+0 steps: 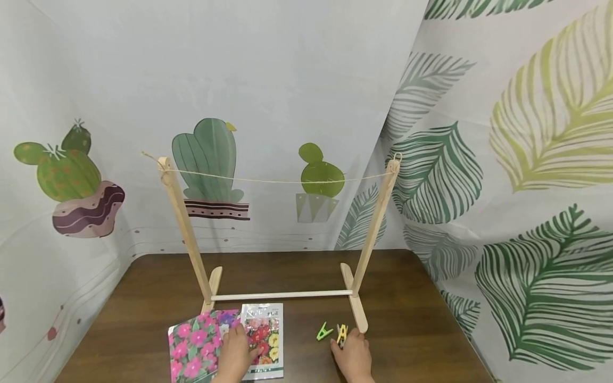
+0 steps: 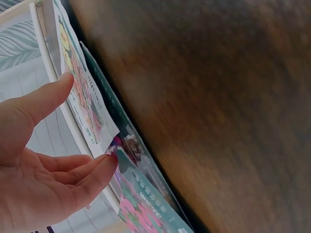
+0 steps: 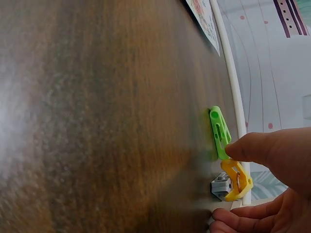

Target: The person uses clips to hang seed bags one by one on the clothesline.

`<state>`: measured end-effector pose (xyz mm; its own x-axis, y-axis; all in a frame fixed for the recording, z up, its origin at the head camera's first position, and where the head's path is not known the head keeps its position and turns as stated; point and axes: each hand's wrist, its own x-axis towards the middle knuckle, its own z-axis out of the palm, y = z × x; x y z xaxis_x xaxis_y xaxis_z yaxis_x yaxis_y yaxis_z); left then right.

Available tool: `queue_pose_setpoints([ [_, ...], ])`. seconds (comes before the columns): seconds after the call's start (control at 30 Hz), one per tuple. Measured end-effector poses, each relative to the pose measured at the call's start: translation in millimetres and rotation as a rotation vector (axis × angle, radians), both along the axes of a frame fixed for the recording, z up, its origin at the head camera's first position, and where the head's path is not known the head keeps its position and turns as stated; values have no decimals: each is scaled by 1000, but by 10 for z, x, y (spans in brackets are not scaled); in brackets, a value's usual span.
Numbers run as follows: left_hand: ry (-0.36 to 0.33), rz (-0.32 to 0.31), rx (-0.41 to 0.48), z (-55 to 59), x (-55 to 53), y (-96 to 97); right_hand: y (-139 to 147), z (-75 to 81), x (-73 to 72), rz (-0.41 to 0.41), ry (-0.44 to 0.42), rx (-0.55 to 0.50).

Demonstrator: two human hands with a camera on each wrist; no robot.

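In the head view my left hand (image 1: 233, 355) lies over two flower-picture packets, its thumb and fingers spread. Under the thumb is the packet with red and yellow flowers (image 1: 274, 346). My fingertips reach the pink-flower packet (image 1: 191, 348); a further packet edge shows beneath in the left wrist view. At the right, my right hand (image 1: 353, 357) is low beside a yellow clothespin (image 1: 342, 333), thumb and fingers apart on either side of it. A grey clip (image 3: 221, 186) sits against the yellow one. Near the thumb lies a green clothespin (image 3: 219, 131).
A wooden stand with a left post (image 1: 189, 239) and a right post (image 1: 375, 229) rises behind the hands. A thin string (image 1: 278, 181) runs between the post tops, and a white rod (image 1: 282, 295) joins the feet. All rests on a brown table (image 1: 412, 319) before printed curtains.
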<state>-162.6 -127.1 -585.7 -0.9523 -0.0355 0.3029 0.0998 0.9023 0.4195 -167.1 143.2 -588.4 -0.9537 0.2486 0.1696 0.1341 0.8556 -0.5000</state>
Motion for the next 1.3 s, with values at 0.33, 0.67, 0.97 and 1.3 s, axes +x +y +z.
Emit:
queue_pose_setpoints([
  [0.33, 4, 33, -14, -14, -3, 8, 5, 16, 16, 2, -8, -2],
  [0.67, -48, 22, -3, 11, -2, 19, 26, 23, 10, 17, -33, -18],
  [0.97, -120, 36, 15, 40, -69, 41, 33, 14, 12, 13, 36, -4],
  [1.3, -143, 99, 43, 60, -95, 37, 47, 62, 20, -14, 89, -15],
])
